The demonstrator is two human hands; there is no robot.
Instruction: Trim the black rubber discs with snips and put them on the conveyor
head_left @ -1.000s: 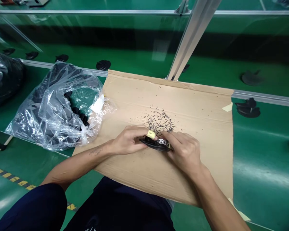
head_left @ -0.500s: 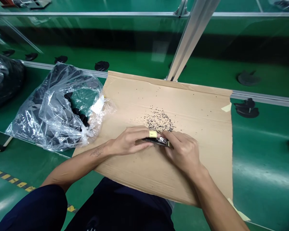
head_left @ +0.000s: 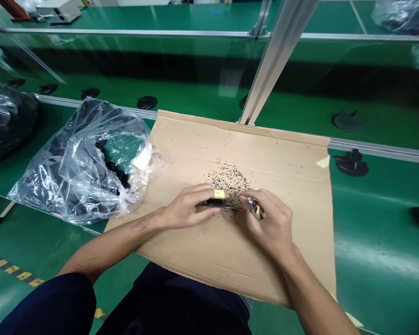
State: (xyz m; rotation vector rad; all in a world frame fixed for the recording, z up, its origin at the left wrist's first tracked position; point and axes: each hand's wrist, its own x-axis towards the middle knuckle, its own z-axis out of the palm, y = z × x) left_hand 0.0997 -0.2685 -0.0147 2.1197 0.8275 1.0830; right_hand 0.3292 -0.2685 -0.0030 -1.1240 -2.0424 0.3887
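My left hand [head_left: 193,204], with yellow tape round one finger, pinches a thin, dark plastic part [head_left: 225,205] seen nearly edge-on. The part's far end reaches toward my right hand [head_left: 272,216]. Curled in those right fingers is a small, shiny metal clipper [head_left: 254,205], mostly hidden by the hand; a pale yellowish bit shows at its lower end. A small gap separates the clipper from the part. Beneath and beyond both hands, many tiny black scraps [head_left: 230,176] are scattered over a cardboard sheet [head_left: 286,172].
To the left lies a clear plastic bag [head_left: 80,163] with black parts inside, and a dark, full bag [head_left: 7,121] is farther left. Several black parts stand along the bench, one [head_left: 351,163] right of the cardboard. A metal post [head_left: 275,60] rises behind the sheet.
My right hand has drawn slightly right, taking the clipper away from the dark part. That part now looks flatter to the view. The whole scene sits a little lower.
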